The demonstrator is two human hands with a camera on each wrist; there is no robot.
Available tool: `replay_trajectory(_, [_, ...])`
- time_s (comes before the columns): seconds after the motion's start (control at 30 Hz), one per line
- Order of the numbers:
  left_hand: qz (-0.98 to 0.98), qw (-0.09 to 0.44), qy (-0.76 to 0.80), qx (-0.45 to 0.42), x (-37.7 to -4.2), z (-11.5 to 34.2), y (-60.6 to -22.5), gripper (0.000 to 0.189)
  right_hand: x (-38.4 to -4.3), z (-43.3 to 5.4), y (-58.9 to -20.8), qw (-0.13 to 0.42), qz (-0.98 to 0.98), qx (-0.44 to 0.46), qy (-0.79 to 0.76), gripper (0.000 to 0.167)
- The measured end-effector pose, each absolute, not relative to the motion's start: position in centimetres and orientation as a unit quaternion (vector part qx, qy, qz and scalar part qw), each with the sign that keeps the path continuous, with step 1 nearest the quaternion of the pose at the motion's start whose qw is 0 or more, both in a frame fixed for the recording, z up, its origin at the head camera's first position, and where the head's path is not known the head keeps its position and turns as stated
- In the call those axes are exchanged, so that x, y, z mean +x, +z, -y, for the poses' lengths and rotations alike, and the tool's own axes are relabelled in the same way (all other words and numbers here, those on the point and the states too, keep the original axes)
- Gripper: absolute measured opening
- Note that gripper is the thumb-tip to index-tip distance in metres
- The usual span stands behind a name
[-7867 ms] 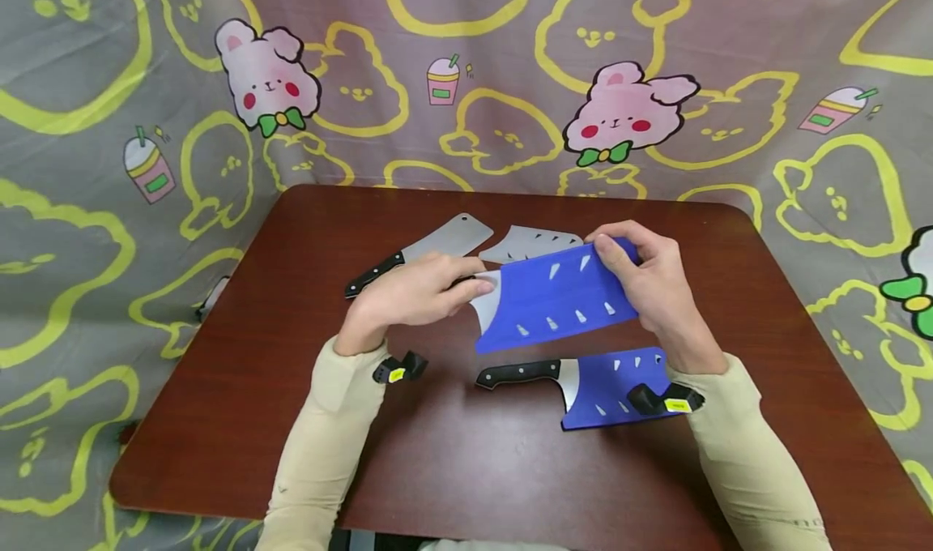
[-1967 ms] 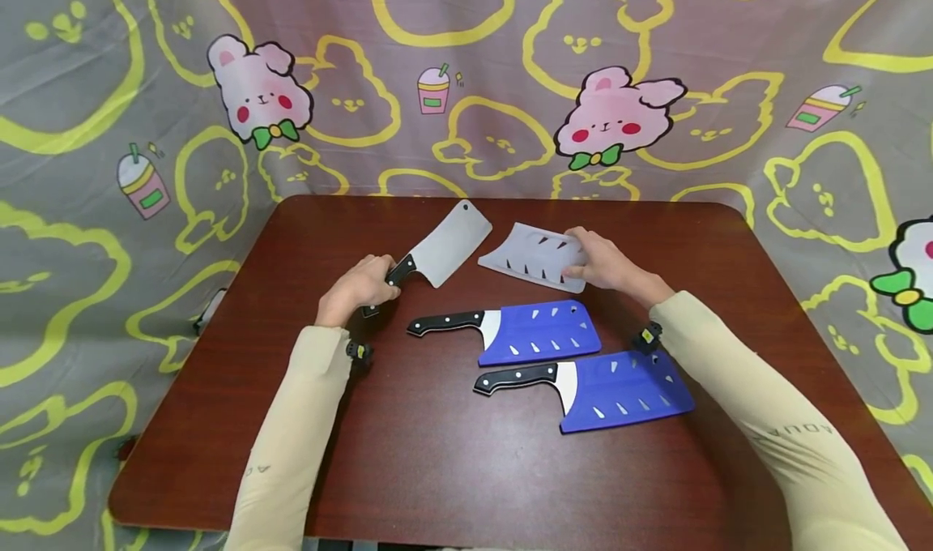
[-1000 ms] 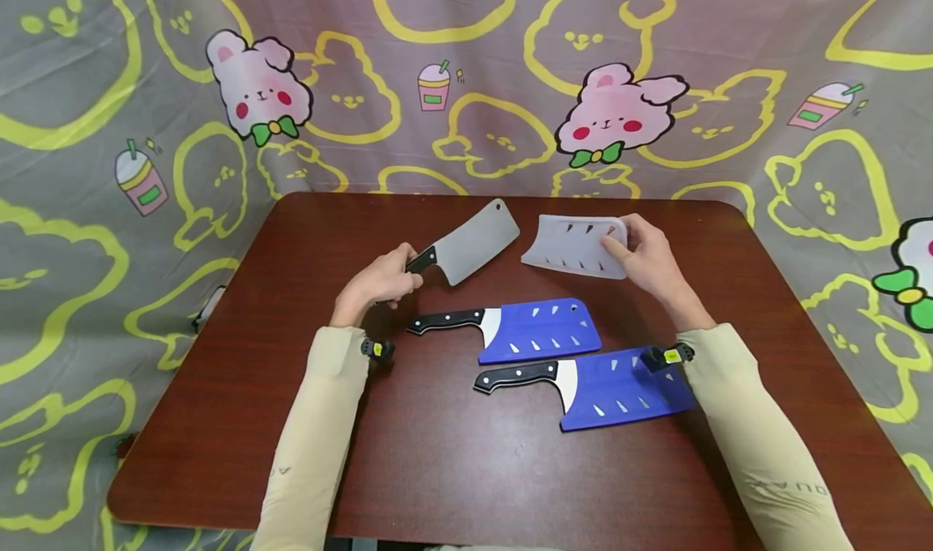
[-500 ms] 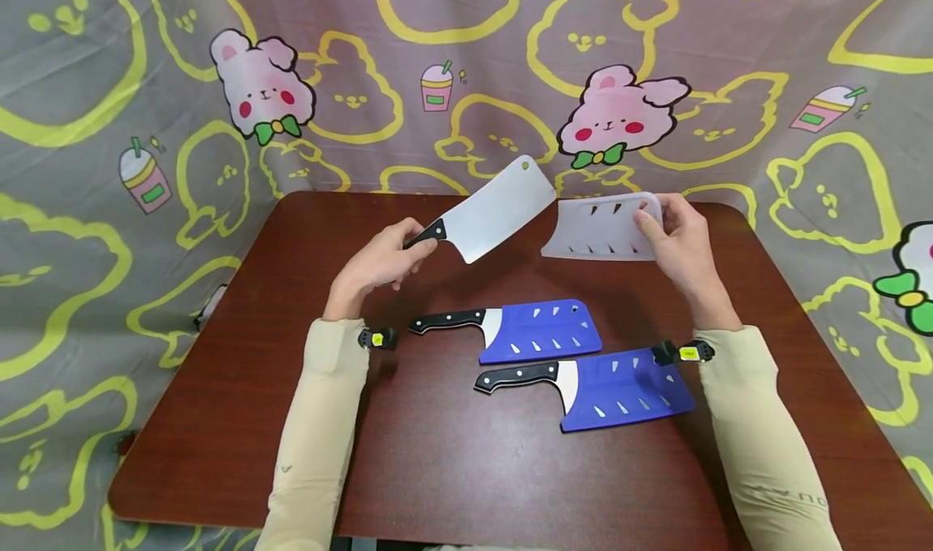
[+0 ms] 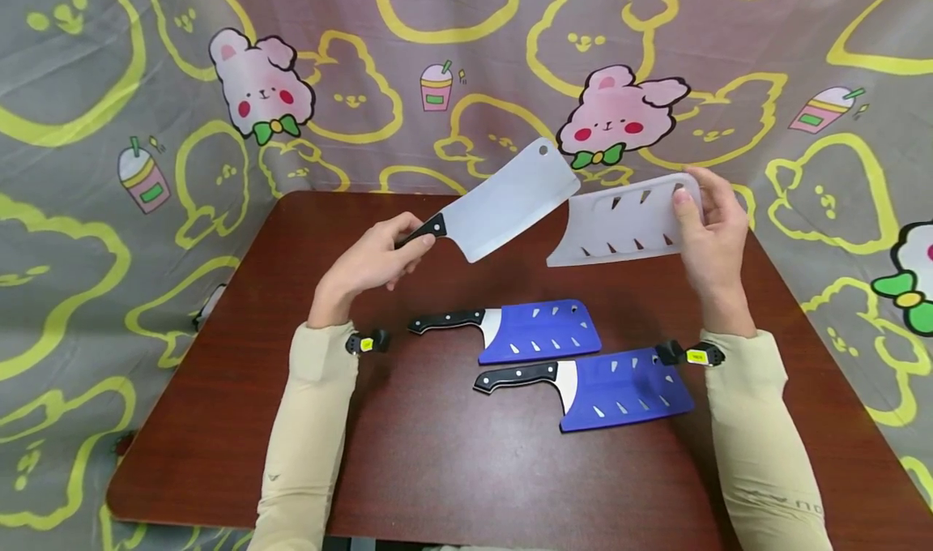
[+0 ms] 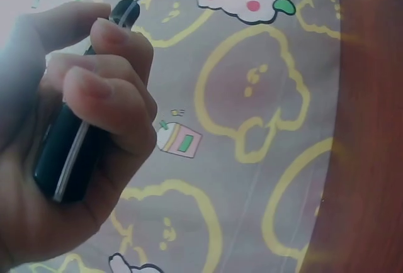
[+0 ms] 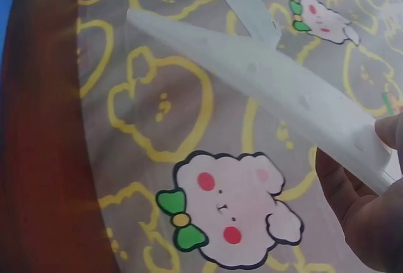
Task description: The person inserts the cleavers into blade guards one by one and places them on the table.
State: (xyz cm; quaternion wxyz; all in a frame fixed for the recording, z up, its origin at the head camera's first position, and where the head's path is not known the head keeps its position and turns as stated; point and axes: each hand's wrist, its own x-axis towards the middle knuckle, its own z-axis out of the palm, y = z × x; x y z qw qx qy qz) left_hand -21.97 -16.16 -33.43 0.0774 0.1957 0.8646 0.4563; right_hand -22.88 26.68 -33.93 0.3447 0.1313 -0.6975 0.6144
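Observation:
My left hand (image 5: pixel 379 255) grips the black handle of a bare cleaver (image 5: pixel 510 202), raised above the table with its blade pointing up and to the right. In the left wrist view the fingers curl round that handle (image 6: pixel 66 153). My right hand (image 5: pixel 714 235) pinches the far end of a white slotted blade guard (image 5: pixel 627 223), thumb on its front face. The guard's open end faces the cleaver's tip, and the two come close together in the head view. The right wrist view shows the guard edge-on, with the blade behind it.
Two more cleavers lie on the brown table (image 5: pixel 408 454), each in a blue guard: one nearer the middle (image 5: pixel 543 332), one in front and to the right (image 5: pixel 627 393). A patterned cloth (image 5: pixel 510 49) hangs behind the table.
Earlier, both hands held a cleaver in a blue guard; that cleaver now lies on the table. Since then the bare cleaver and the white guard have been lifted, the guard moving right.

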Motion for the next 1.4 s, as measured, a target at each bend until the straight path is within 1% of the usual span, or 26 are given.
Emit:
replay_trajectory(0.23, [-0.855,0.072,0.461,0.228,-20.9,17.0,-32.8,0.024,-21.9,-26.9,-32.8,0.375,0.653,0.157,0.640,0.030])
replay_trajectory(0.43, [-0.856,0.078,0.450,0.243,-19.0,17.1,-30.9,0.012,-21.7,-26.9,-32.1,0.402,0.579,0.170,0.689,0.026])
replay_trajectory(0.47, [-0.858,0.075,0.446,0.244,-18.9,17.2,-30.9,0.011,-21.6,-26.9,-32.0,0.407,0.569,0.169,0.695,0.025])
replay_trajectory(0.6, [-0.858,0.061,0.445,0.247,-20.0,17.7,-32.0,0.014,-21.5,-26.8,-31.5,0.421,0.533,0.162,0.716,0.023])
replay_trajectory(0.77, [-0.853,0.049,0.454,0.251,-20.4,17.7,-32.5,0.020,-21.2,-27.0,-31.4,0.419,0.522,0.149,0.727,0.022])
replay_trajectory(0.93, [-0.845,0.051,0.466,0.258,-20.4,17.7,-32.8,0.025,-21.5,-27.0,-31.6,0.414,0.516,0.144,0.736,0.022])
replay_trajectory(1.07, [-0.843,0.054,0.467,0.260,-20.2,17.6,-32.8,0.025,-21.6,-26.8,-31.7,0.403,0.506,0.144,0.749,0.023])
replay_trajectory(1.23, [-0.843,0.054,0.469,0.259,-20.1,17.4,-32.8,0.024,-21.4,-27.0,-31.8,0.408,0.508,0.130,0.747,0.022])
replay_trajectory(1.4, [-0.839,0.054,0.472,0.267,-20.0,17.2,-32.5,0.022,-21.3,-27.1,-31.7,0.400,0.498,0.130,0.758,0.022])
